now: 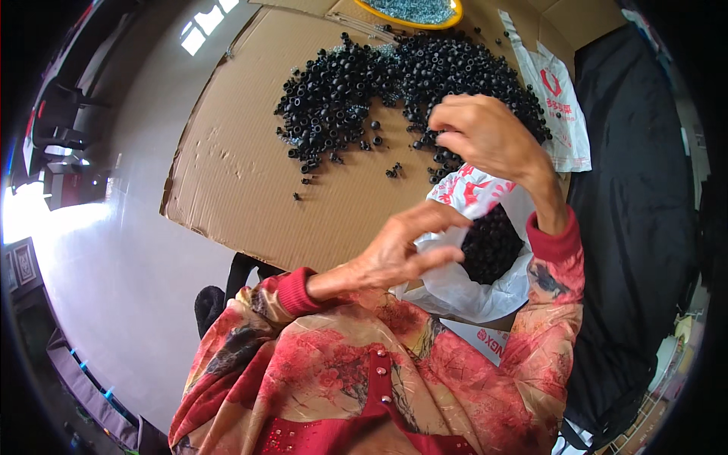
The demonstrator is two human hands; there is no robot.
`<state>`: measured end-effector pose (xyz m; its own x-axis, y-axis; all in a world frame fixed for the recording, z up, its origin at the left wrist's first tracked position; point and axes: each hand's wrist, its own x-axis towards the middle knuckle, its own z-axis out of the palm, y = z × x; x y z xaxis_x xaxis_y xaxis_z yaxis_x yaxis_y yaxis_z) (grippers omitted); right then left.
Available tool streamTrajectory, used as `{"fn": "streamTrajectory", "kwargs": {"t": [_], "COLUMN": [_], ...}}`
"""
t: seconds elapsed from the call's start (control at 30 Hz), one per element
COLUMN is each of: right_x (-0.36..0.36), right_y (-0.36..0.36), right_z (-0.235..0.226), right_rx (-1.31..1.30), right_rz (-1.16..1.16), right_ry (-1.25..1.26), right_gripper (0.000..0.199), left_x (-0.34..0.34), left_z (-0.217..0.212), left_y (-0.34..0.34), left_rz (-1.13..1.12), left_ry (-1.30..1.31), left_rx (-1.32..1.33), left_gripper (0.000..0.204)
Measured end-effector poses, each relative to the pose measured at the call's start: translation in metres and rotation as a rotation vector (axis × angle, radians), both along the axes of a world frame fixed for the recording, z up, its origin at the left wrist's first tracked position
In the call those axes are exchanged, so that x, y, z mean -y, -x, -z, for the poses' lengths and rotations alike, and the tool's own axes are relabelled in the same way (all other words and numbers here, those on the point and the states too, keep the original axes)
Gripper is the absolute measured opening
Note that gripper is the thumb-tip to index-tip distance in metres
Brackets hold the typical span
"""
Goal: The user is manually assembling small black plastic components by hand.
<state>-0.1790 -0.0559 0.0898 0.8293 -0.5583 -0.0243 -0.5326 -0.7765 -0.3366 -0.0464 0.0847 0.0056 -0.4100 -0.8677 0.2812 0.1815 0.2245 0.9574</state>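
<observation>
My left hand (pixel 394 246) is beside the opening of a white plastic bag (pixel 485 299), its fingers stretched and apart, slightly blurred. Inside that bag lies a mass of small black round parts (pixel 491 250). Higher up, my right hand (pixel 485 136) hovers over the bag's red-printed flap (pixel 470 189) and the near right side of a large heap of small black plastic parts (pixel 462 68). Its fingers are curled inward; whatever they hold, if anything, cannot be made out against the black heap.
The heap spreads over a flat cardboard sheet (pixel 243 152), with small clear pieces mixed in. A yellow-rimmed basin (pixel 459 14) of clear pieces stands at the far edge. Another printed white bag (pixel 569 129) lies at right, next to black fabric (pixel 629 227).
</observation>
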Motion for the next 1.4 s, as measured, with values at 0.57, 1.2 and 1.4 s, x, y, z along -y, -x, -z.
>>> {"fn": "streamTrajectory", "kwargs": {"t": [0.57,1.2,1.4], "right_x": [0.009,0.001,-0.003], "right_y": [-0.045,-0.002,0.004], "right_z": [0.134,0.066,0.056], "right_rx": [0.012,0.987,1.063], "right_rz": [-0.007,0.305,0.276], "right_ry": [0.079,-1.164,-1.134], "right_gripper": [0.014,0.026,0.03], "left_x": [-0.024,-0.016,-0.01], "left_z": [-0.14,-0.14,-0.134], "left_y": [-0.063,-0.048,-0.05], "left_rz": [0.183,0.381,0.453], "left_ry": [0.037,0.201,0.288], "left_rx": [-1.114,-1.133,-1.108], "left_gripper": [0.012,0.012,0.012]}}
